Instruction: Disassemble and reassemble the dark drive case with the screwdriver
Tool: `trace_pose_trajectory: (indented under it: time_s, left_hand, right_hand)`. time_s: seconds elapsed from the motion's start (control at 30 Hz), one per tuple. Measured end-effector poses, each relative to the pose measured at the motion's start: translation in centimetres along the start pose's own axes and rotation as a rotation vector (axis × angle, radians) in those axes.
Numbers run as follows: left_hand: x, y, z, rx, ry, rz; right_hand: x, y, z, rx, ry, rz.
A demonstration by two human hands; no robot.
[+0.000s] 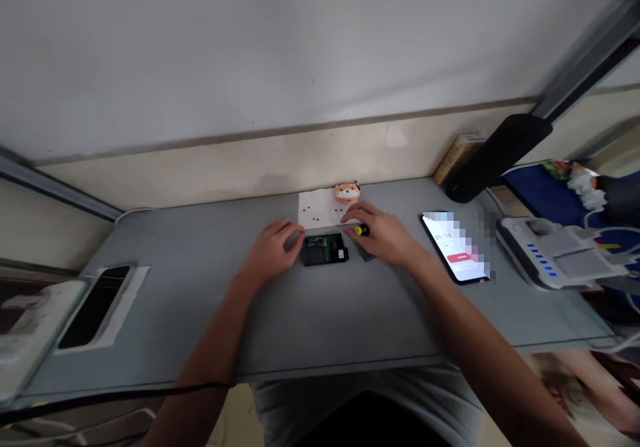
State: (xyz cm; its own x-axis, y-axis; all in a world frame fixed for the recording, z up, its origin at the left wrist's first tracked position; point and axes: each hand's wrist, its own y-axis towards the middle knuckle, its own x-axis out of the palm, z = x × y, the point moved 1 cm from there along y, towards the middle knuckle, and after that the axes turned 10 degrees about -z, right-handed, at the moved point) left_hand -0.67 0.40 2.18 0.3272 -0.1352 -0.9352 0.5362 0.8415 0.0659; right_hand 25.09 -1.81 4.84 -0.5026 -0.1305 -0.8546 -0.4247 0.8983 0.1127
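A small black device with an exposed green circuit board lies flat on the grey desk. At its upper left corner, the thumb and forefinger of my left hand are closed against the edge. My right hand is closed around a screwdriver with a yellow and black handle, just right of the device; its tip is too small to make out. Under that hand a dark flat piece shows in part. Several tiny dark screws sit on a white paper behind the device.
An orange-and-white animal-faced case rests on the paper's back edge. To the right are a lit phone, a white power strip and a black cylinder. A dark phone lies left. A black cable crosses the front left.
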Motion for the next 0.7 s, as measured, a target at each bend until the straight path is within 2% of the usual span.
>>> trace_pose_trajectory:
  time_s: [0.1,0.2,0.27,0.4,0.5,0.7]
  left_hand:
    - [1.1,0.0,1.4,0.082,-0.008,0.025]
    - [2.4,0.1,2.6,0.152,-0.017,-0.086]
    - [2.9,0.2,3.0,0.161,-0.026,-0.137]
    - [3.0,0.4,2.8,0.131,-0.069,-0.157]
    - [2.9,0.5,2.6,0.137,-0.088,-0.157]
    - [3.2,0.3,2.7,0.145,-0.1,-0.142]
  right_hand:
    - [-0.9,-0.1,0.0,-0.055,0.131,0.292]
    - [-1.8,-0.4,-0.1,-0.028,0.227,0.586]
    - [-2.1,-0.6,0.0,0.027,0.324,0.677]
    - [-1.9,-0.5,0.6,0.214,0.561,0.562]
    - [-1.4,-0.3,1.0,0.322,0.605,0.509]
    - [-0.1,0.3,1.7,0.294,0.458,0.379]
